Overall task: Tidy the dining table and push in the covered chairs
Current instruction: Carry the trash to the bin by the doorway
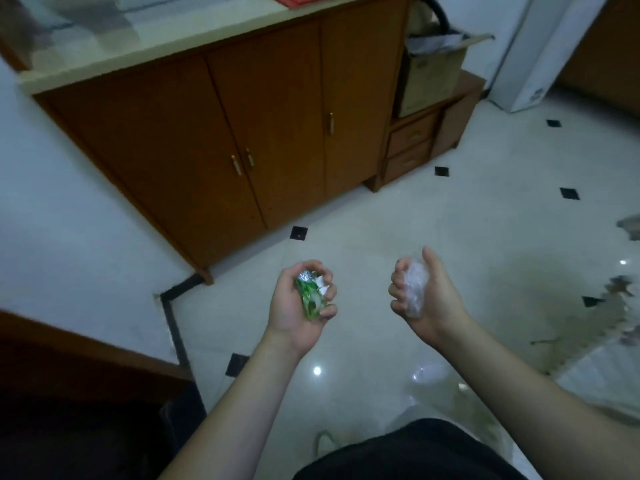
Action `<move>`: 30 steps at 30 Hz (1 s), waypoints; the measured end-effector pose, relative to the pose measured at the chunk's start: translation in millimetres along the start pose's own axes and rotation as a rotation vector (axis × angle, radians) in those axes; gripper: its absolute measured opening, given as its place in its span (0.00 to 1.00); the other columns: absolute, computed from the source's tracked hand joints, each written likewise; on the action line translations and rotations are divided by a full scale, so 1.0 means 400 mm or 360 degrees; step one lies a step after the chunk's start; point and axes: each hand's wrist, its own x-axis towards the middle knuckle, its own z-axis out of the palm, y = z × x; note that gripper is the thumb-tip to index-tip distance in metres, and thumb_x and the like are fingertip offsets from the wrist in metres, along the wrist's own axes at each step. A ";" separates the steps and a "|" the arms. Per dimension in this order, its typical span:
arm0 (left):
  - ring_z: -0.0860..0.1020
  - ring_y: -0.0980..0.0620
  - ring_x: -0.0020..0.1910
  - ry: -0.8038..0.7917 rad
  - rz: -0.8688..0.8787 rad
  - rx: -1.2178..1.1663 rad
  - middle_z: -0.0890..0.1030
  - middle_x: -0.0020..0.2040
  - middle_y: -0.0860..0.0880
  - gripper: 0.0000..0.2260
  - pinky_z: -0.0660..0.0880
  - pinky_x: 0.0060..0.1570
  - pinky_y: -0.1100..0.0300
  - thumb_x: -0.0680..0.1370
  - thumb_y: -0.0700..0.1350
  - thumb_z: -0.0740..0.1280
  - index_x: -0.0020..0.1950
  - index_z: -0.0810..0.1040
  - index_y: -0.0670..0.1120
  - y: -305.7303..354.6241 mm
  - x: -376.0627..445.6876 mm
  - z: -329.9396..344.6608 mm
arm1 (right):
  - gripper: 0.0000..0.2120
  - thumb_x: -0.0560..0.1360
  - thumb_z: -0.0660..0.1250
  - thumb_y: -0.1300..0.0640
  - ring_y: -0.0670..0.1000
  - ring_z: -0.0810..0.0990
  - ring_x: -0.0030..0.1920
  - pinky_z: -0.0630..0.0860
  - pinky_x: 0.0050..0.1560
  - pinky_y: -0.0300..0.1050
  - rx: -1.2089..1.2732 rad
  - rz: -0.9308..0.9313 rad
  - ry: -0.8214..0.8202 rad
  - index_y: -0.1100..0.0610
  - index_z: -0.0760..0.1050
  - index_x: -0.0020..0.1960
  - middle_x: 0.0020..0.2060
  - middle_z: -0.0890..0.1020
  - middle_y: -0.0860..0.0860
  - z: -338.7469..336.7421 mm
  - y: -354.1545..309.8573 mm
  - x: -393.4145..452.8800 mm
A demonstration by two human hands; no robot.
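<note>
My left hand [294, 306] is closed around a crumpled green and silver wrapper [310, 294], held palm-up over the tiled floor. My right hand [426, 296] grips a crumpled wad of clear plastic [414, 287], thumb pointing up. Both hands hover side by side at the middle of the view, apart from each other. No dining table top or covered chair is clearly in view.
A brown wooden cabinet [242, 133] with a cream top stands ahead against the white wall. A low drawer unit [412, 147] carries a cardboard box [429, 74]. A white appliance [540, 50] stands at the far right. Clear plastic [588, 375] lies at lower right.
</note>
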 end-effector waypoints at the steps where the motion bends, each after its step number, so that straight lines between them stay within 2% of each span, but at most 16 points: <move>1: 0.66 0.53 0.28 -0.0055 -0.0021 0.0019 0.71 0.34 0.49 0.06 0.54 0.24 0.65 0.72 0.47 0.60 0.39 0.73 0.47 0.008 0.040 0.033 | 0.24 0.79 0.50 0.41 0.46 0.64 0.23 0.58 0.21 0.36 0.0035 -0.0047 0.0050 0.54 0.71 0.34 0.26 0.68 0.49 -0.020 -0.021 0.020; 6: 0.66 0.53 0.29 -0.0272 -0.0124 0.0138 0.71 0.35 0.49 0.05 0.55 0.24 0.66 0.70 0.48 0.60 0.39 0.73 0.47 0.013 0.235 0.213 | 0.24 0.79 0.51 0.40 0.46 0.64 0.22 0.57 0.20 0.37 0.0236 -0.0219 0.0204 0.54 0.71 0.34 0.26 0.68 0.49 -0.111 -0.163 0.117; 10: 0.67 0.53 0.29 -0.0319 -0.0211 0.0296 0.71 0.35 0.48 0.07 0.53 0.25 0.65 0.71 0.47 0.59 0.39 0.73 0.46 -0.022 0.391 0.352 | 0.25 0.79 0.51 0.40 0.46 0.64 0.22 0.58 0.20 0.36 0.0342 -0.0300 0.0241 0.54 0.72 0.32 0.26 0.68 0.49 -0.186 -0.283 0.199; 16: 0.66 0.52 0.29 -0.0409 -0.0385 0.0480 0.71 0.36 0.48 0.06 0.52 0.26 0.65 0.71 0.47 0.59 0.38 0.73 0.47 -0.096 0.576 0.589 | 0.23 0.80 0.50 0.41 0.46 0.66 0.22 0.59 0.20 0.35 0.0445 -0.0394 0.0291 0.55 0.70 0.36 0.26 0.70 0.49 -0.304 -0.507 0.271; 20: 0.67 0.52 0.28 -0.0529 -0.0479 0.0560 0.71 0.35 0.48 0.06 0.54 0.24 0.66 0.70 0.47 0.60 0.39 0.73 0.46 -0.144 0.673 0.733 | 0.26 0.79 0.50 0.41 0.45 0.67 0.22 0.59 0.20 0.34 0.0512 -0.0446 0.0324 0.54 0.74 0.32 0.25 0.71 0.48 -0.369 -0.629 0.314; 24: 0.68 0.52 0.28 -0.0669 -0.0542 0.0590 0.71 0.35 0.47 0.06 0.56 0.22 0.66 0.71 0.47 0.59 0.39 0.72 0.46 -0.176 0.774 0.834 | 0.23 0.77 0.53 0.40 0.45 0.69 0.22 0.60 0.20 0.34 0.0598 -0.0522 0.0331 0.54 0.74 0.34 0.25 0.72 0.48 -0.411 -0.709 0.374; 30: 0.67 0.52 0.28 -0.0741 -0.0622 0.0588 0.71 0.35 0.48 0.06 0.54 0.24 0.64 0.70 0.48 0.60 0.39 0.72 0.46 -0.175 0.993 0.970 | 0.23 0.78 0.53 0.42 0.45 0.70 0.23 0.61 0.22 0.35 0.0639 -0.0595 0.0382 0.54 0.75 0.34 0.27 0.74 0.48 -0.461 -0.831 0.522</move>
